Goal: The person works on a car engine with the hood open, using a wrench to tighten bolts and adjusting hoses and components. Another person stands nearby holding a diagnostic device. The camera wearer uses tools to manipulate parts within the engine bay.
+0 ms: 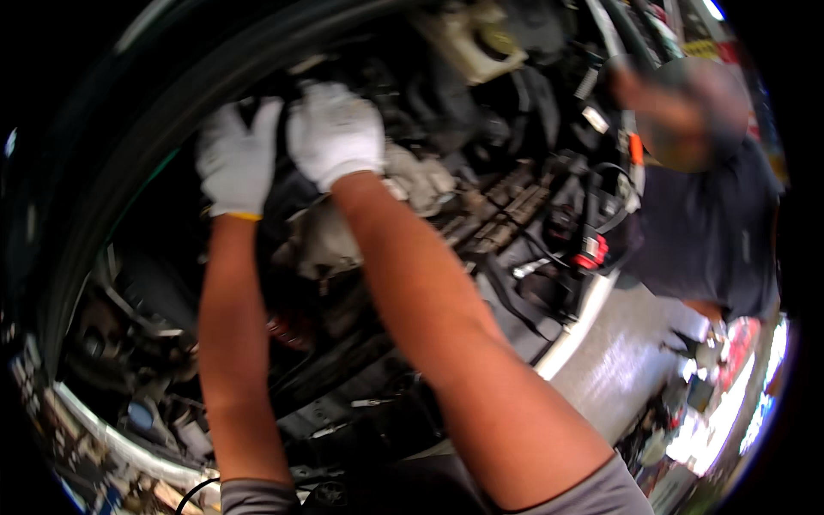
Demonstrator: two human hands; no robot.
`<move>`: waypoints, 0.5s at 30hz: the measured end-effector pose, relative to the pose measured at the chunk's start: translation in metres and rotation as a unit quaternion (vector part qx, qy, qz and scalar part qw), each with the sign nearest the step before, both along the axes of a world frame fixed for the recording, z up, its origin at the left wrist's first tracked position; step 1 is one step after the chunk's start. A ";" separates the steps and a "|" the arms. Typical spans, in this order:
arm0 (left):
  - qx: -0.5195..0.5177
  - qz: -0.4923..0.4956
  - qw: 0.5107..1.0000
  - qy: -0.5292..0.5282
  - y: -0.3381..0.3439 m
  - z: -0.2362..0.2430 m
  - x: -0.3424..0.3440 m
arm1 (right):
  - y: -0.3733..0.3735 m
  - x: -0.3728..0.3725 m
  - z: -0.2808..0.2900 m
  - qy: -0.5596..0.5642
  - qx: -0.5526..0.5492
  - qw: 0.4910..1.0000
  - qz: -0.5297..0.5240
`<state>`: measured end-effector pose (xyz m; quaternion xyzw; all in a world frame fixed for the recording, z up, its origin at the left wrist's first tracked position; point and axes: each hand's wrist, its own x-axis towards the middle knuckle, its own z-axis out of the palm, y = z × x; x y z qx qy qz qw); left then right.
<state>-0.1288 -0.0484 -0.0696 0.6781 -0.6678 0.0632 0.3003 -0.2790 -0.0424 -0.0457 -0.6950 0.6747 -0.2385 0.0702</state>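
Note:
Both my hands wear white knit gloves and reach deep into a car's engine bay, near the dark far edge of the opening. My left hand point(238, 161) has its thumb held away from the other fingers, and nothing shows between them. Beside it, my right hand point(337, 137) bends its fingers down among dark parts, closed together; whatever they grip is hidden. A pale metal engine casing point(322, 240) lies just below the right wrist, partly covered by my right forearm. Motion blur softens the fingertips of both hands.
A cream reservoir with a dark cap point(481, 43) stands at the far right of the bay. Several hoses and cables surround a red-and-black tool point(590, 252) near the right edge. Another person in a dark shirt point(708, 232) leans in at the right.

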 end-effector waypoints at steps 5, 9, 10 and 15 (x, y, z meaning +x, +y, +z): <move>0.023 -0.087 0.984 0.154 0.004 0.004 0.011 | -0.001 0.012 -0.005 -0.007 0.003 1.000 -0.009; 0.044 0.007 0.992 0.120 0.009 0.017 -0.001 | 0.000 0.008 -0.002 0.004 -0.003 1.000 -0.017; 0.049 -0.005 0.991 0.127 0.009 0.023 -0.005 | 0.000 0.007 -0.002 -0.001 -0.008 1.000 -0.020; 0.060 -0.054 0.980 0.183 0.006 0.011 0.004 | -0.001 0.010 -0.010 0.003 -0.050 0.999 -0.012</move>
